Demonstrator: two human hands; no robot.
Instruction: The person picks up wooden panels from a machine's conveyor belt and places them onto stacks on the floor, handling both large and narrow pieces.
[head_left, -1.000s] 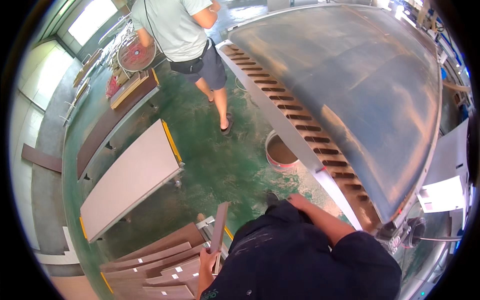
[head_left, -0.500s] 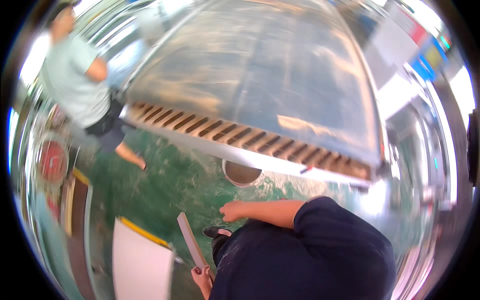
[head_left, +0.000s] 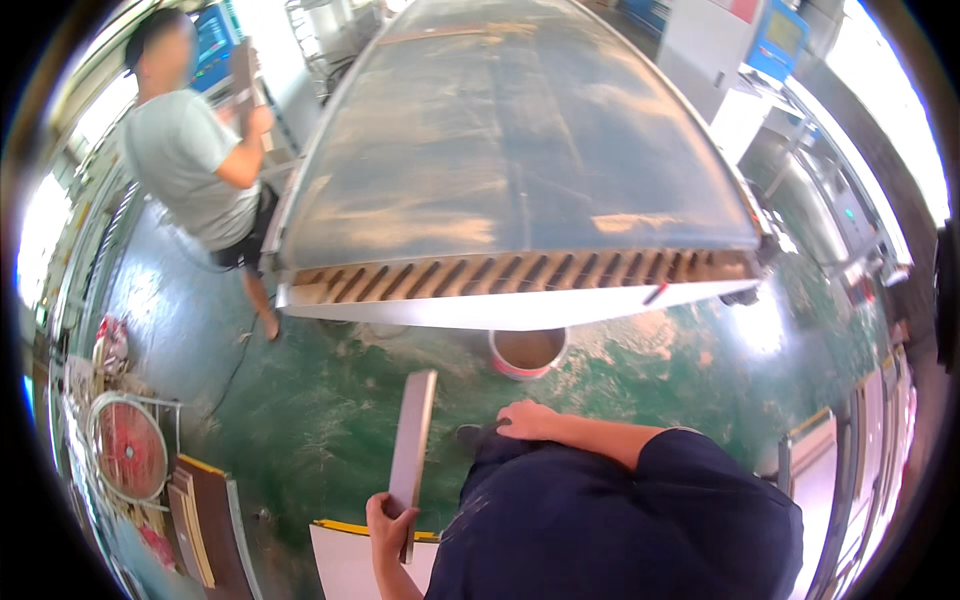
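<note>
My left hand [head_left: 388,525] is closed round the lower part of a narrow, pale board [head_left: 413,435]. The board stands nearly upright, its top end leaning slightly right, with a light edge along one side. My right hand [head_left: 527,420] is in front of my dark trousers, its fingers curled and nothing showing in them. Beyond it, on the floor, stands a bucket [head_left: 528,352] with a reddish outside and brownish contents. Above the bucket runs the slotted front edge [head_left: 480,275] of a long machine bed with a dusty dark belt [head_left: 520,140].
At the far left a person [head_left: 195,160] holds a brown board [head_left: 243,80] beside the bed. A round red fan [head_left: 128,450] stands left, near leaning brown panels [head_left: 215,520]. A white panel [head_left: 350,560] with a yellow edge is by my left arm. More panels [head_left: 815,460] lean right.
My view has turned left and the bed's front edge now looks more level. The held board has come up and more upright. The other person now shows a board in hand.
</note>
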